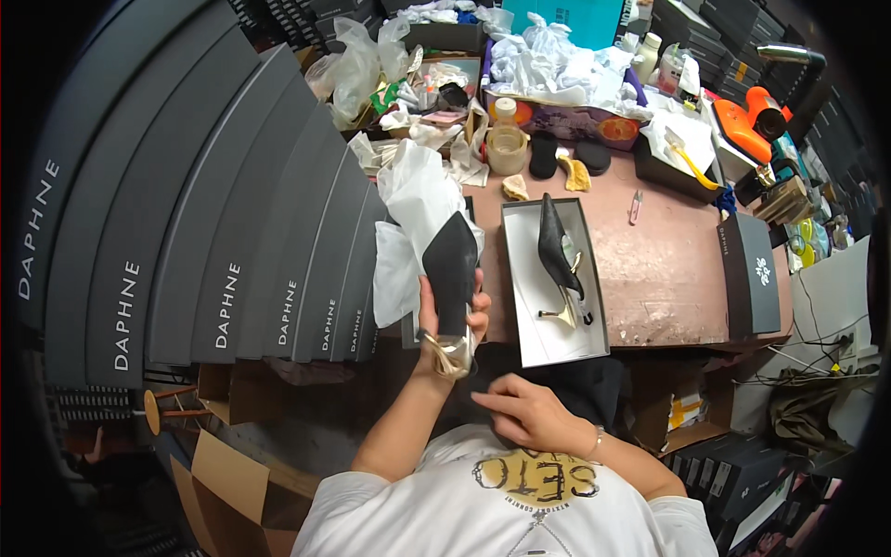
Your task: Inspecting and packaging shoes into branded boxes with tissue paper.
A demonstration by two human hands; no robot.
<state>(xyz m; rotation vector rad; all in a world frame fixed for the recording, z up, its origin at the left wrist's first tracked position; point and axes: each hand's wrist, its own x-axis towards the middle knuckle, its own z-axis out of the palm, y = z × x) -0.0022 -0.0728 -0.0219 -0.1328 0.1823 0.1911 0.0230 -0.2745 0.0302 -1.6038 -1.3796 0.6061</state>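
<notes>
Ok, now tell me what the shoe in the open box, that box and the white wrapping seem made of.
Shoe: black with a slight sheen, likely leather or imitation; its heel gleams gold, perhaps metal or coated plastic.
Box: probably cardboard with a smooth white lining, judging by its thin, straight walls.
Wrapping: crumpled and thin, probably matte tissue paper.

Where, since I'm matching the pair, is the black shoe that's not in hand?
In the head view, that black shoe lies right of centre, inside the open box on the table, just right of the left hand and the held shoe.
</notes>
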